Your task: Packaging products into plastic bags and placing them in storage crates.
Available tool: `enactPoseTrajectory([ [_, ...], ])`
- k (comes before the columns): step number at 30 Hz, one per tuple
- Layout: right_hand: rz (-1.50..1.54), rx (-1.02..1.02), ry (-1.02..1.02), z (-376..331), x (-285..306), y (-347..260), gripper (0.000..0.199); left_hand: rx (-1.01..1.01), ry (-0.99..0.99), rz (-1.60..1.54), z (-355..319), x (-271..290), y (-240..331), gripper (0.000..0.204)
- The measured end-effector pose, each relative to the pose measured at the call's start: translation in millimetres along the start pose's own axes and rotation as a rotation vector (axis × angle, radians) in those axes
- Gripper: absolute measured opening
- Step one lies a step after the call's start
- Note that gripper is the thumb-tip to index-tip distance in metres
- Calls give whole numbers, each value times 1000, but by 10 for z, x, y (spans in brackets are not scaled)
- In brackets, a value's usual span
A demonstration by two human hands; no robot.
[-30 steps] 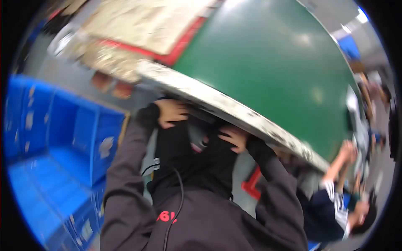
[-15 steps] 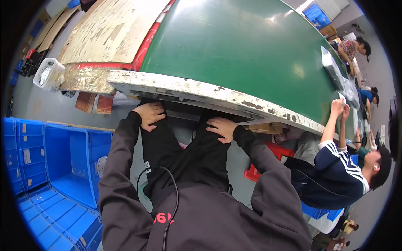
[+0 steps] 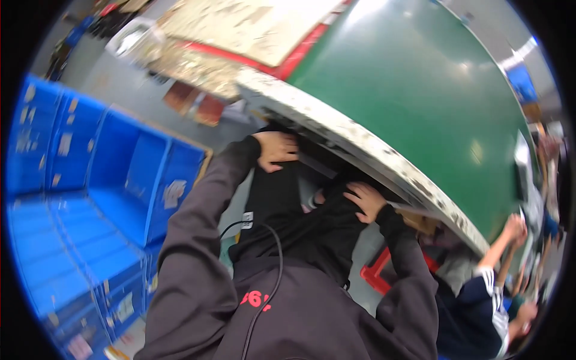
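Your left hand (image 3: pixel 275 150) at 11 o'clock and right hand (image 3: pixel 366 201) at 2 o'clock both rest open on your black trousers (image 3: pixel 288 210) — just under the green surface (image 3: pixel 420 90).

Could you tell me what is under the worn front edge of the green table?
Under the table edge, both hands rest on black-clad knees: left hand, right hand. Farther beneath lies deep shadow, so whatever sits under the green table is hidden.
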State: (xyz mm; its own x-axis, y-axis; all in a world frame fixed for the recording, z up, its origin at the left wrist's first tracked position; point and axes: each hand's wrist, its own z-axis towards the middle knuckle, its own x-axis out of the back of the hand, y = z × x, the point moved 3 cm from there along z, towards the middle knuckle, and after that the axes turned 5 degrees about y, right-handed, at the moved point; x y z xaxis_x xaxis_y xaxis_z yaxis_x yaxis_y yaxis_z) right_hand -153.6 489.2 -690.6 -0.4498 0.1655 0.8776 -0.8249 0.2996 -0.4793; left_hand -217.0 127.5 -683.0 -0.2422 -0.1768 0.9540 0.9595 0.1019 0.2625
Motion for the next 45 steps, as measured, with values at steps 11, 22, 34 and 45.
enactPoseTrajectory([
  [11,24,20,-16,57,-83,123,77,-222,337,41,-100,63,8,41],
  [22,112,125,16,102,-120,321,70,-231,378,40,-104,46,-41,40],
  [34,146,131,41,32,-196,429,71,-181,235,-85,-92,14,-129,64],
  [45,131,169,101,-13,-209,477,71,-228,323,-33,-5,30,-162,43],
])
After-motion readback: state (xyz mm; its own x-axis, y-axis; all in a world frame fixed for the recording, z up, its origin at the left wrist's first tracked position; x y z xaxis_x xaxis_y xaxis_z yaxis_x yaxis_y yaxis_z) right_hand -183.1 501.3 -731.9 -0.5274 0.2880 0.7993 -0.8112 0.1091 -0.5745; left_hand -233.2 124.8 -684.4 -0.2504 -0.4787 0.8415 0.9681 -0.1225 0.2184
